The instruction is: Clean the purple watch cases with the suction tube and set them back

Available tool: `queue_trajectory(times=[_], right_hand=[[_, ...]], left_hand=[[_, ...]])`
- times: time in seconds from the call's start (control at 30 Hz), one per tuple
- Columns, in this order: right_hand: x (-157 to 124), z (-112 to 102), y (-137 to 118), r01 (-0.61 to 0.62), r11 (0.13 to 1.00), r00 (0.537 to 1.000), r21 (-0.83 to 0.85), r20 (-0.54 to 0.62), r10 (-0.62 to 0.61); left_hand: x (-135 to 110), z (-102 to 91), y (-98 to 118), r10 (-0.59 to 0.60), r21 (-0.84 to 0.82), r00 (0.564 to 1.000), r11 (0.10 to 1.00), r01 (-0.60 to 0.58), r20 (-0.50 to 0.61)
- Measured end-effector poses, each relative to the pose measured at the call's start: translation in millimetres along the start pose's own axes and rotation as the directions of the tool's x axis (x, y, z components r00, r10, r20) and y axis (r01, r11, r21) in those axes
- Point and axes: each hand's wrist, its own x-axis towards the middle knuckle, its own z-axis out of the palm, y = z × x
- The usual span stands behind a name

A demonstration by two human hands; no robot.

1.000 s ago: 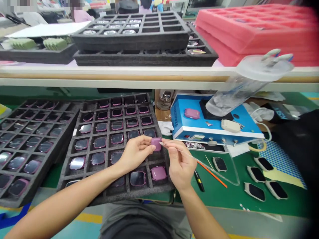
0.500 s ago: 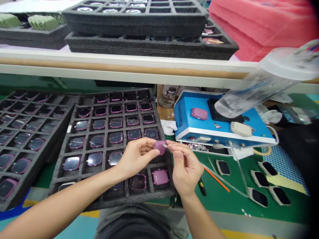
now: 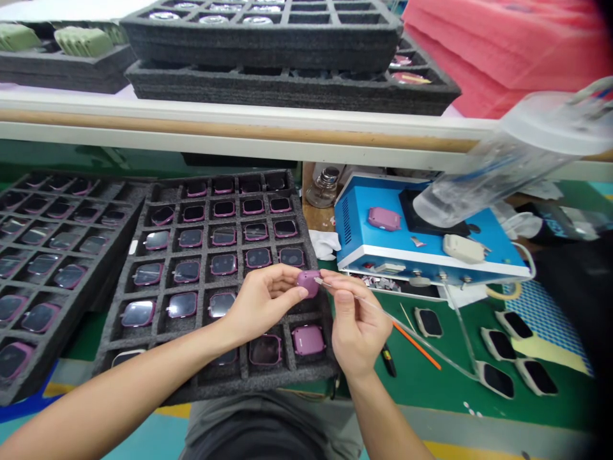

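Spreading across the green worktop (image 3: 431,383), a black foam tray (image 3: 215,386) seems propped with its far edge raised, so every cell faces the person. Most cells hold a purple-rimmed watch case (image 3: 224,264) lying screen-up. To the tray's right sits a blue box (image 3: 354,246), within easy reach, with another purple case (image 3: 383,218) resting on its lid. Over the tray's near right corner the left hand (image 3: 261,300) is closed on a small purple case (image 3: 309,281). It pinches the case between thumb and fingertips and holds it clear of the cells, right side turned outward, seemingly to offer that edge. The right hand (image 3: 359,326) grips a thin clear tube (image 3: 416,335) pen-fashion, close to the tip, probably for steadiness. The tip touches the case's right side, and the tube runs off right across the worktop.
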Motion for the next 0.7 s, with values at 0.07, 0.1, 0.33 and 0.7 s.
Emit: queue_trajectory(times=[0.07, 0.1, 0.33, 0.7], right_hand=[[0.4, 0.0, -0.3, -0.001, 1.000, 1.000, -0.006, 0.004, 0.001], [0.6, 0.0, -0.4, 0.000, 1.000, 1.000, -0.009, 0.003, 0.000], [-0.4, -0.9, 0.6, -0.004, 1.000, 1.000, 0.002, -0.003, 0.004], [0.4, -0.6, -0.3, -0.008, 1.000, 1.000, 0.000, 0.003, 0.008]], left_hand=[[-0.1, -0.2, -0.1, 0.000, 0.000, 1.000, 1.000, 0.000, 0.001], [-0.1, -0.3, -0.2, -0.002, -0.001, 1.000, 1.000, 0.002, 0.000], [0.1, -1.0, -0.3, -0.012, -0.008, 1.000, 1.000, 0.012, 0.000], [-0.4, -0.5, -1.9, -0.010, -0.002, 1.000, 1.000, 0.010, -0.001]])
